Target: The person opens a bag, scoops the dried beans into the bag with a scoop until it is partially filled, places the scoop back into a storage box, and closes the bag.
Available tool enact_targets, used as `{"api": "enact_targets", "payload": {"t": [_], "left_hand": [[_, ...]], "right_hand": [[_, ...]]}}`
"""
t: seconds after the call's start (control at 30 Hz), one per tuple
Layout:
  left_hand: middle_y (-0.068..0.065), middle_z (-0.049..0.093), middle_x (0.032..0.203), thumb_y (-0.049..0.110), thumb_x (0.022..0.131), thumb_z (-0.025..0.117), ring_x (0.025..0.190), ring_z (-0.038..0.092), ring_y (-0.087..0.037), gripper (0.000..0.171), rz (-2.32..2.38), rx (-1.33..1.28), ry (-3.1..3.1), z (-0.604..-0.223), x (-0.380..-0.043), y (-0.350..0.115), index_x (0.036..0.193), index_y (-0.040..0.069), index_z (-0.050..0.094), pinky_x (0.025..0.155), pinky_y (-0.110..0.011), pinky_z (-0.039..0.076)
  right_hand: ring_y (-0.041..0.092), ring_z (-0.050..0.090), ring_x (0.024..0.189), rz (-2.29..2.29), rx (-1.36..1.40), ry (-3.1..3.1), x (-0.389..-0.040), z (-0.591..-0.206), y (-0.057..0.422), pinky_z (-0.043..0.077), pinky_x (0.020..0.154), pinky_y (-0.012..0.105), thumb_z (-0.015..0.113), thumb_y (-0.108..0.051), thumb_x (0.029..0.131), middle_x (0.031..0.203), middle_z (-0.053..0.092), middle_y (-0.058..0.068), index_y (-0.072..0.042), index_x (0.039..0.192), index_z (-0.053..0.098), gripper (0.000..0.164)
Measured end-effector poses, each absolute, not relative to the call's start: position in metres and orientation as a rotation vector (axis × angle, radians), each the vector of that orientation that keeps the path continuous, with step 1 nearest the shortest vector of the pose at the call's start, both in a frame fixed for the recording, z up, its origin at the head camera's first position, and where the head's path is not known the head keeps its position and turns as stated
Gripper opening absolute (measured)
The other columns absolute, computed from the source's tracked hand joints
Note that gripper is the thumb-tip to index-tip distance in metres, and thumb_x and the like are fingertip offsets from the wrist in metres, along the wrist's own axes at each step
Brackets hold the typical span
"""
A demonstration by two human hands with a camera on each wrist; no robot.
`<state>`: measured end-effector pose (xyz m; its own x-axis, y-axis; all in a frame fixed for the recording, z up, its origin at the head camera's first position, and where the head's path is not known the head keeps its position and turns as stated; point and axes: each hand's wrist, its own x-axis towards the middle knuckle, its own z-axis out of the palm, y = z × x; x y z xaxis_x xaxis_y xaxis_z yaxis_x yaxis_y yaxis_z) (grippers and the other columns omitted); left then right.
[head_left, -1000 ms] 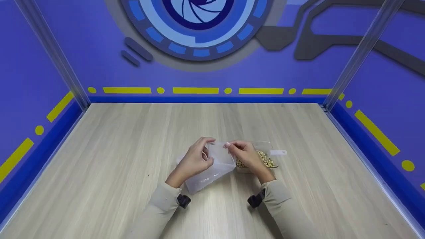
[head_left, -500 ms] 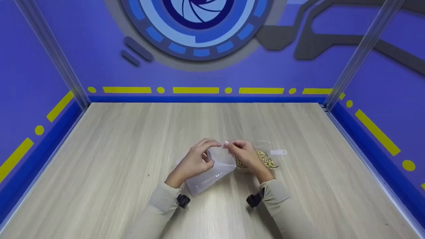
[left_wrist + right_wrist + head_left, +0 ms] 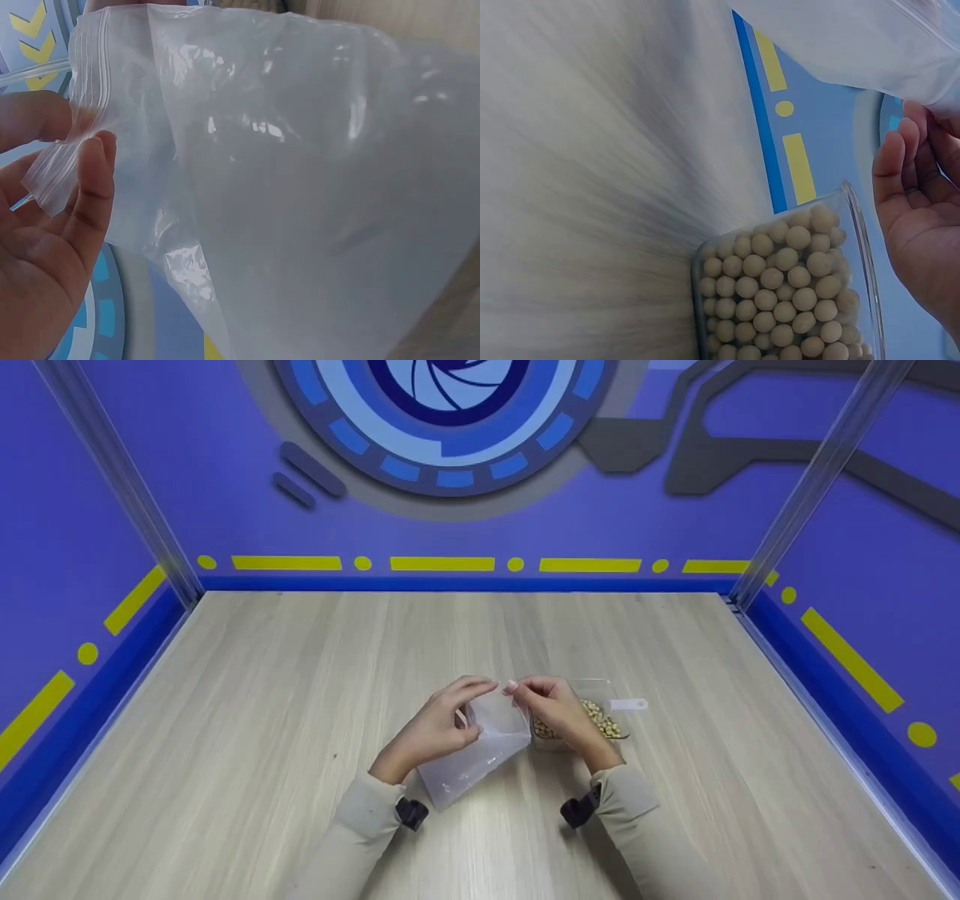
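Note:
A translucent zip-lock bag (image 3: 472, 769) hangs tilted between my hands, its mouth spread at the top. My left hand (image 3: 429, 729) grips the bag's left side by the mouth; the left wrist view shows a thumb and finger (image 3: 95, 169) at the ribbed zip strip (image 3: 88, 75). With thumb and fingertips, my right hand (image 3: 559, 714) pinches the right edge of the mouth. No contents show through the bag. Just below and beyond the right wrist stands a clear plastic box (image 3: 872, 300) of round beige beans (image 3: 772, 292), partly hidden by that hand in the head view.
A white handle (image 3: 628, 704) sticks out over the right side of the box. Both hands work above a wooden table (image 3: 300, 675). Blue printed walls (image 3: 465, 536) enclose it at the back and sides, with metal posts (image 3: 814, 484) at the corners.
The left fingers have spread and shifted at the bag's mouth, and the bag's lower corner has dropped slightly. The right hand stays at its edge. The bean box has not moved.

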<state>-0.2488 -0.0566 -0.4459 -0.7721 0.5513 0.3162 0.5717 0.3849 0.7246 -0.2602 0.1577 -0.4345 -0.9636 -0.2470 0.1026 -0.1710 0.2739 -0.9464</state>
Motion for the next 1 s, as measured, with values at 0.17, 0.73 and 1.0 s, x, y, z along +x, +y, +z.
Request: {"api": "enact_targets", "payload": {"t": [0.17, 0.73, 1.0], "left_hand": [[-0.011, 0.049, 0.141, -0.008, 0.080, 0.059, 0.084, 0.053, -0.013, 0.060, -1.389, -1.055, -2.598, -0.447, -0.249, -0.057, 0.138, 0.003, 0.050, 0.067, -0.020, 0.049], [-0.012, 0.049, 0.141, -0.009, 0.080, 0.060, 0.076, 0.050, -0.011, 0.061, -1.457, -1.049, -2.594, -0.450, -0.249, -0.059, 0.139, 0.003, 0.050, 0.063, -0.018, 0.045], [-0.011, 0.048, 0.141, -0.009, 0.082, 0.057, 0.073, 0.048, -0.006, 0.059, -1.453, -1.052, -2.611, -0.452, -0.250, -0.061, 0.140, 0.002, 0.049, 0.061, -0.016, 0.042]], "right_hand": [[0.011, 0.056, 0.076, -1.777, -0.465, 2.446, -0.274, -0.453, 0.166, 0.046, 0.069, 0.020, 0.056, -0.014, 0.097, 0.081, 0.064, 0.000, 0.011, 0.103, 0.067, 0.028], [0.027, 0.066, 0.105, -1.504, -0.667, 2.680, -0.275, -0.435, 0.206, 0.054, 0.089, 0.035, 0.054, -0.026, 0.099, 0.114, 0.069, 0.017, -0.002, 0.123, 0.064, 0.036], [0.028, 0.064, 0.106, -1.267, -0.827, 2.858, -0.277, -0.431, 0.231, 0.051, 0.093, 0.044, 0.057, -0.021, 0.097, 0.116, 0.068, 0.015, -0.002, 0.121, 0.066, 0.032]]}}
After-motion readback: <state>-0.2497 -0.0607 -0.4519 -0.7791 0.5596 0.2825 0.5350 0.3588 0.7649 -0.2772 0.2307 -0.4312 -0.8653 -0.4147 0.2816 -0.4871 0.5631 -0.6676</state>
